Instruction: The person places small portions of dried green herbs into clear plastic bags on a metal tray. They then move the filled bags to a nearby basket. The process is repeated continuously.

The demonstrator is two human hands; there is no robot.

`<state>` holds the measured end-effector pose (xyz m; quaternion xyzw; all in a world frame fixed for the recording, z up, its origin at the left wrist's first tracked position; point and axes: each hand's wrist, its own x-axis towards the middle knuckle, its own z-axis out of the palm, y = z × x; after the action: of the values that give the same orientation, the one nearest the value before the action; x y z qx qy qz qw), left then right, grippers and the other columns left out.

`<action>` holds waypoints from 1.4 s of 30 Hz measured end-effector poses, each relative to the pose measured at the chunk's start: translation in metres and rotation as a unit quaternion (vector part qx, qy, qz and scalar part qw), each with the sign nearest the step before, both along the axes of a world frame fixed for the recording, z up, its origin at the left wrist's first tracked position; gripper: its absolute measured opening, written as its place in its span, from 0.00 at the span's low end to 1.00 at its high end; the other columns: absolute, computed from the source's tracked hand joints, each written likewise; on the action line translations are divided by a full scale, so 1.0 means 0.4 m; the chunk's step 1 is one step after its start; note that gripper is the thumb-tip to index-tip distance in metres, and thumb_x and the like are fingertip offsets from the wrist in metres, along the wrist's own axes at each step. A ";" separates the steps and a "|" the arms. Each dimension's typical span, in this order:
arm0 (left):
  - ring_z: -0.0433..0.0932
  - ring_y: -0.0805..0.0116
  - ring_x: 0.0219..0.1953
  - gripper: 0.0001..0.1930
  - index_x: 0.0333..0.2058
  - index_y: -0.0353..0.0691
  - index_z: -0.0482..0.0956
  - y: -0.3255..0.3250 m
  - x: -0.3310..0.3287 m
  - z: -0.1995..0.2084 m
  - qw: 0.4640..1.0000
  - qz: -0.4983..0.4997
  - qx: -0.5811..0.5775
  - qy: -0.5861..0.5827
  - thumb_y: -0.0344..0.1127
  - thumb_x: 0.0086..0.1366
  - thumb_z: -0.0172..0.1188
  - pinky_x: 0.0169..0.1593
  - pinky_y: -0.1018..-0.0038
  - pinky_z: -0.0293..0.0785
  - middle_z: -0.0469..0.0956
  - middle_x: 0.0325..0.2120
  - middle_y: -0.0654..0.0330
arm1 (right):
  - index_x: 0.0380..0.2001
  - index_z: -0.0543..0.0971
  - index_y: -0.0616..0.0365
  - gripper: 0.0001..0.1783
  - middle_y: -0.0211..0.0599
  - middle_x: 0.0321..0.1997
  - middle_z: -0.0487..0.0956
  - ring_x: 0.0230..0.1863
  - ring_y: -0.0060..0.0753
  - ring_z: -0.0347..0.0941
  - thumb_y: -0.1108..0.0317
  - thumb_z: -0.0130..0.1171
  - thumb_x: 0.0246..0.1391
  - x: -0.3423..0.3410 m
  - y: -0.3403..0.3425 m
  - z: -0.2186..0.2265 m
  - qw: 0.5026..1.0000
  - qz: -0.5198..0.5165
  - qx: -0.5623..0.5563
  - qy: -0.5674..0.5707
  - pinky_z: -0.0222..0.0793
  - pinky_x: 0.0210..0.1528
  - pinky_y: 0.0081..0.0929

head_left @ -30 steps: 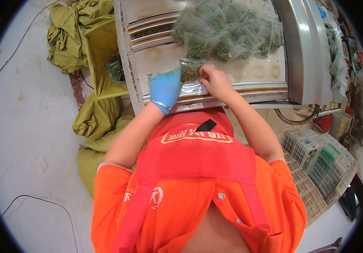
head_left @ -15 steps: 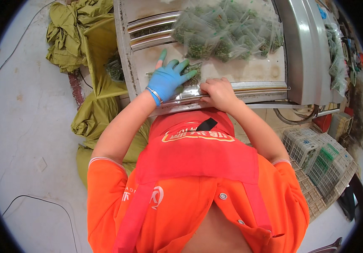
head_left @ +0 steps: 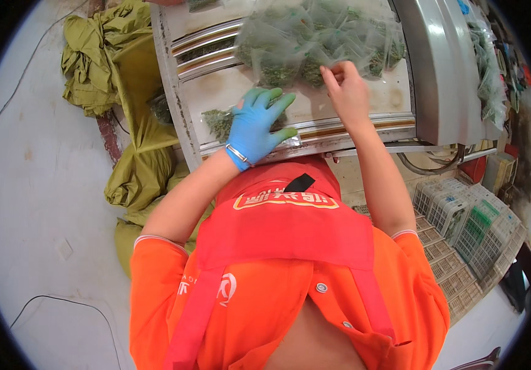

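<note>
My left hand (head_left: 257,123), in a blue glove with green-stained fingertips, lies with fingers spread over a clear bag of green herbs (head_left: 217,125). That bag rests at the near left of a white work surface (head_left: 314,103), its near end by a metal bar with a brown strip (head_left: 376,125). My bare right hand (head_left: 347,86) is raised at the near edge of a pile of similar herb-filled bags (head_left: 314,40). Its fingers are bent and parted, with nothing visible between them; the fingertips come close to one bag, but contact cannot be made out.
A large grey metal cover (head_left: 447,74) stands right of the surface. Yellow-green sacking (head_left: 139,92) hangs at the left. Plastic crates (head_left: 472,228) stand low on the right. Another bag (head_left: 202,5) and a bit of another person's skin (head_left: 165,2) show at the top edge.
My right hand has left the near bar and moved forward and right to the pile. My left hand has shifted slightly nearer, still over the bag. A bag and some skin appear at the top.
</note>
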<state>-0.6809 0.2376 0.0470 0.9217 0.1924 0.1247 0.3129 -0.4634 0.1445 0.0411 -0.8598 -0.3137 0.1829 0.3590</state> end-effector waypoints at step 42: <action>0.68 0.53 0.61 0.39 0.65 0.73 0.67 -0.015 0.156 -0.102 0.952 -0.141 0.222 0.159 0.44 0.53 0.68 0.59 0.48 0.59 0.66 0.66 0.60 | 0.34 0.79 0.46 0.17 0.33 0.41 0.78 0.48 0.38 0.74 0.58 0.73 0.40 0.041 -0.188 -0.034 0.868 0.422 -0.249 -0.081 0.65 0.47 0.42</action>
<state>-0.6186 0.2314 0.0063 0.9935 0.0749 -0.0292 0.0807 -0.4471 0.0691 0.0274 -0.7179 -0.6188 0.3188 -0.0057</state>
